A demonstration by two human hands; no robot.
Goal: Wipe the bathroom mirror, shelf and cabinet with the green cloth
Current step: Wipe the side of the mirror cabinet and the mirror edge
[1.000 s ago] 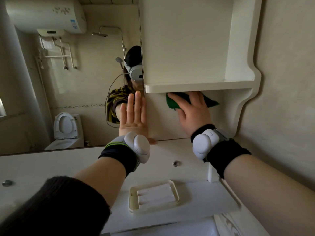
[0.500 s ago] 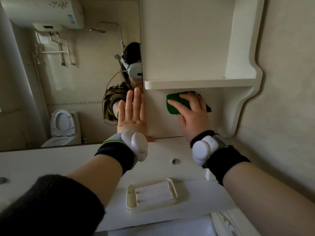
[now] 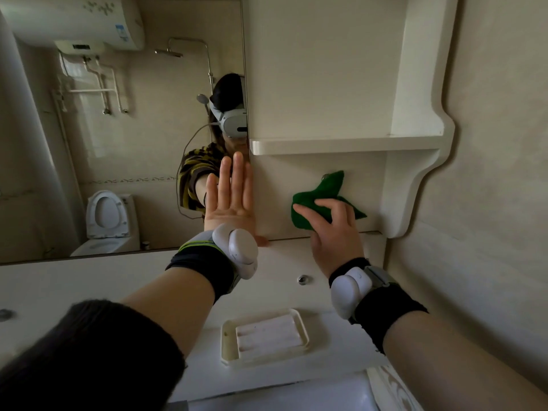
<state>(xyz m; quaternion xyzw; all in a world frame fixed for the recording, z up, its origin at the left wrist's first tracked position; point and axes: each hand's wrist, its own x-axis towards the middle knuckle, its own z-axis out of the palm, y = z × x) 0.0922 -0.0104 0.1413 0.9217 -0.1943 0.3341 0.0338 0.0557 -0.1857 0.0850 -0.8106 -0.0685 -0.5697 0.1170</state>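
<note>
Green cloth (image 3: 329,188) lower — (beneath shelf (image 3: 341,145))

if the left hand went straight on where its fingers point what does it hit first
Probably the left end of the shelf: the left hand lies flat, fingers pointing up, tips just below it. It might slip past along the mirror; depth is unclear.

A white ribbed soap dish (image 3: 265,336) lies on the pale surface (image 3: 89,280) near the middle, with a small round metal stud (image 3: 303,279) just beyond it. Reflected at far left are a white toilet (image 3: 108,221) with its lid raised, a water heater (image 3: 74,19) high above with pipes (image 3: 102,87) beneath, and a shower head (image 3: 168,52). A beige wall (image 3: 498,143) fills the right.
</note>
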